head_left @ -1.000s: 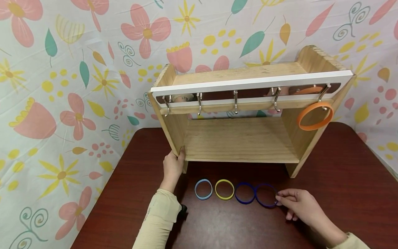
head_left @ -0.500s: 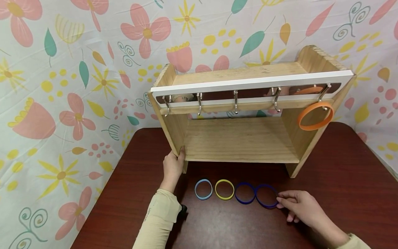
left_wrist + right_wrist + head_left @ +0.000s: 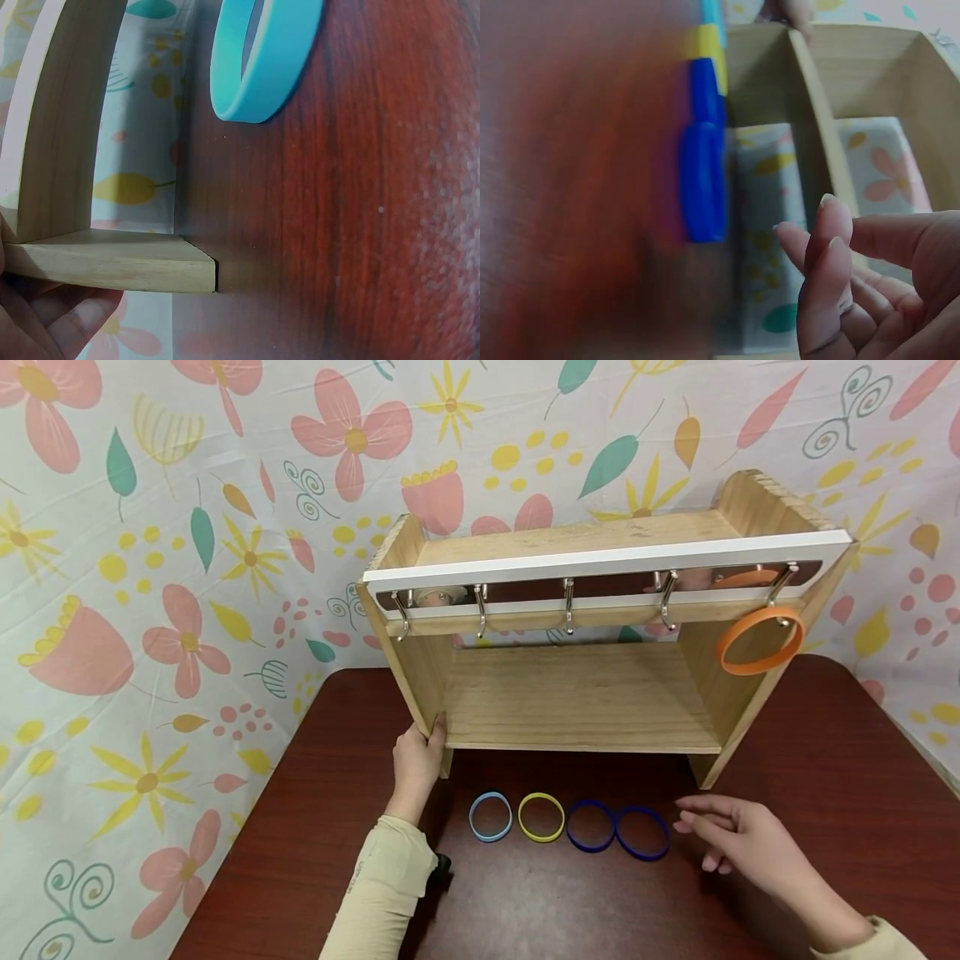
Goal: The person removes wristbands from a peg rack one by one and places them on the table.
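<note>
My left hand (image 3: pixel 417 767) grips the lower left side of a wooden shelf rack (image 3: pixel 581 693), thumb on the front edge; in the left wrist view its fingers curl behind the wood (image 3: pixel 112 262). My right hand (image 3: pixel 750 843) hovers just right of the end of a row of wristbands, fingers loosely bent and holding nothing. That end piece is a dark blue wristband (image 3: pixel 643 857), touching another dark blue wristband (image 3: pixel 590 848). Further left lie a yellow wristband (image 3: pixel 542 839) and a light blue wristband (image 3: pixel 491 839). An orange wristband (image 3: pixel 759 668) hangs from the rack's rightmost hook.
A white rail (image 3: pixel 607 557) with several metal hooks runs along the rack's upper front. The rack stands on a dark red-brown table (image 3: pixel 555 910). Behind it hangs a flower-patterned cloth (image 3: pixel 247 510). A small black object (image 3: pixel 441 870) shows beside the left sleeve.
My right hand has let go of the rightmost dark blue wristband and moved slightly right and up, away from it. The left hand keeps its grip on the rack.
</note>
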The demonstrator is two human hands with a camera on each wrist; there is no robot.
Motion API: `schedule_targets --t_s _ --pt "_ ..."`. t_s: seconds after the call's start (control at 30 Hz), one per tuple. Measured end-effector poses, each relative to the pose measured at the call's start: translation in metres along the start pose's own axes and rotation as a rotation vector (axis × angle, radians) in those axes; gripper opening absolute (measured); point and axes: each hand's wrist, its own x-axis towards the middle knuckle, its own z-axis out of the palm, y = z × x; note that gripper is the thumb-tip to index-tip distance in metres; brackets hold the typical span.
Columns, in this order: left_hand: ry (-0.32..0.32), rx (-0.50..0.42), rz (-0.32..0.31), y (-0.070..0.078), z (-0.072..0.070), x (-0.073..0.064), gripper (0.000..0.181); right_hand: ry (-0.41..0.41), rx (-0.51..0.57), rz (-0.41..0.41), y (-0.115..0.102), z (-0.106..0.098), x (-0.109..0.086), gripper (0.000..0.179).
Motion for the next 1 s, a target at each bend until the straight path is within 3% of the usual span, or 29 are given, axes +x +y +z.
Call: schedule_targets --t_s 0.53,1.0 --pt "0.000 -0.009 0.016 -0.002 0.000 0.000 0.036 0.158 0.041 -0.181 -0.046 -0.031 0.004 0.034" --pt "-0.003 -0.015 0.011 0.000 0.000 0.000 0.036 0.280 0.457 -0.388 -0.081 -0.047 0.013 0.033"
